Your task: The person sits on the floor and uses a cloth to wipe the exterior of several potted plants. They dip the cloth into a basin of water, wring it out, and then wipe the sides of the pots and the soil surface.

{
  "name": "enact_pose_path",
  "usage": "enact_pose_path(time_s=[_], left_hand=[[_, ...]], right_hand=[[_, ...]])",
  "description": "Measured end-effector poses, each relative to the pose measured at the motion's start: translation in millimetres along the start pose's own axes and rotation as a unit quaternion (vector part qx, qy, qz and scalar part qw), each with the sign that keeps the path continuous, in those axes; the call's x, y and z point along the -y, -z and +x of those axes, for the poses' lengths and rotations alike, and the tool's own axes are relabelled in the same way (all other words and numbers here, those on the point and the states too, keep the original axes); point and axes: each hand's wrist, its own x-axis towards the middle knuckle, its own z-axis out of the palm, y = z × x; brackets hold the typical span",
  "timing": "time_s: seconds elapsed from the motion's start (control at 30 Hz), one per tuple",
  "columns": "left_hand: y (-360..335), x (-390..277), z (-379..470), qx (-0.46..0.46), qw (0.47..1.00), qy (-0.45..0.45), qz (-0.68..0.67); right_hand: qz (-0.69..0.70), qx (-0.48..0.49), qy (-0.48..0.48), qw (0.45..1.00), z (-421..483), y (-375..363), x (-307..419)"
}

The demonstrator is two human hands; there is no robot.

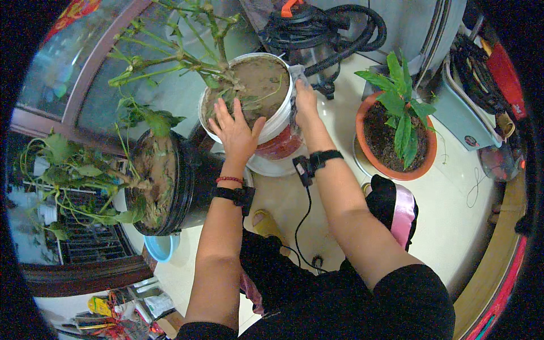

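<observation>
A white plastic bucket [278, 128] filled with soil [265, 78] stands before me, with a thick-stemmed, branching plant [182, 59] growing from it. My left hand [238, 129] rests at the near rim, fingers spread over the soil and low leaves; it grips nothing. On the bucket's right side, my right hand [307, 100] presses a grey cloth [298, 72] against the outer wall. Below the rim the bucket's side shows a red patch [278, 146]. A whitish saucer or base [274, 165] lies beneath it.
A black pot [197, 187] with a leafy plant stands at left, above a blue basin [162, 246]. Beyond the bucket sits a canister vacuum cleaner [306, 32] with a black hose [340, 57]. At right are a terracotta-coloured pot [365, 142] and a pale blue bin [463, 110].
</observation>
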Motion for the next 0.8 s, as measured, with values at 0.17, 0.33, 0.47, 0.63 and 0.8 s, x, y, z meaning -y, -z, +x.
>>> enact_pose_path(time_s=[0.17, 0.33, 0.47, 0.63, 0.8], left_hand=[[0.2, -0.7, 0.5, 0.001, 1.000, 0.010, 0.003], [2.5, 2.7, -0.9, 0.008, 1.000, 0.011, -0.010], [5.0, 8.0, -5.3, -0.001, 1.000, 0.005, -0.031], [10.2, 14.2, -10.3, 0.014, 0.998, 0.014, -0.054], [17.6, 18.3, -19.6, 0.043, 0.998, 0.014, -0.051]], right_hand=[[-0.094, 0.035, -0.033, 0.994, 7.4, 8.9, 17.3], [-0.083, 0.047, -0.061, 0.994, -4.5, 14.2, 26.5], [-0.071, 0.021, -0.091, 0.993, -11.6, 16.1, 25.8], [-0.022, 0.026, -0.094, 0.995, -34.4, 29.7, 27.3], [-0.001, 0.014, -0.074, 0.997, -74.0, 47.0, 33.4]])
